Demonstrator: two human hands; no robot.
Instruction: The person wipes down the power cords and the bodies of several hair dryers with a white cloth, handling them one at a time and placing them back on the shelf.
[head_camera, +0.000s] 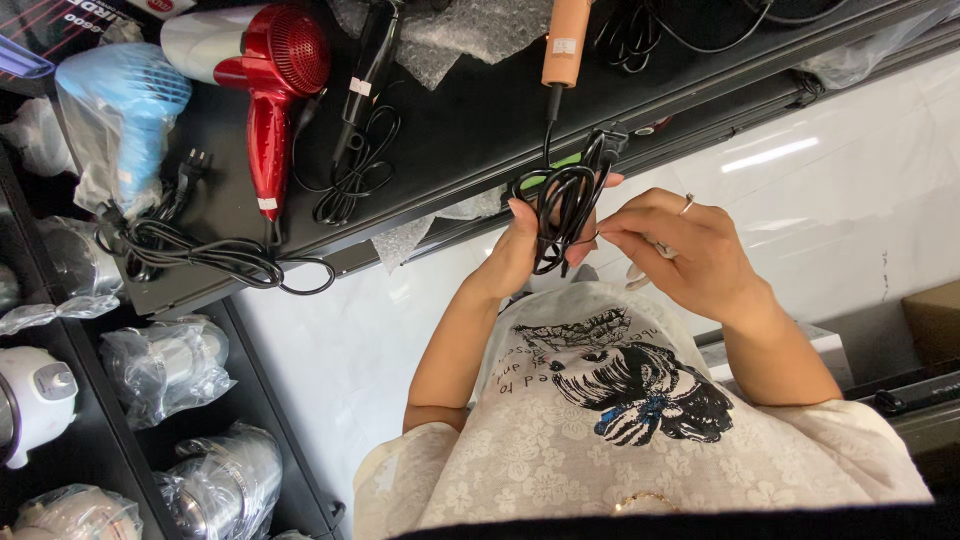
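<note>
I see a black shelf (470, 130) carrying a glossy red hair dryer (270, 70) and an orange styling tool (566, 40). Below its edge my left hand (520, 250) is closed around the coiled black cord (562, 205) of that tool, while my right hand (690, 255) pinches at the loops. I judge bundling is underway; tightening the smooth, springy coils needs steady tension.

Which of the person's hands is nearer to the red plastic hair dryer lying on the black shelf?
Left. The left hand, gripping a coiled black cord, is right of the red hair dryer; the right hand, pinching that coil, lies farther right.
</note>
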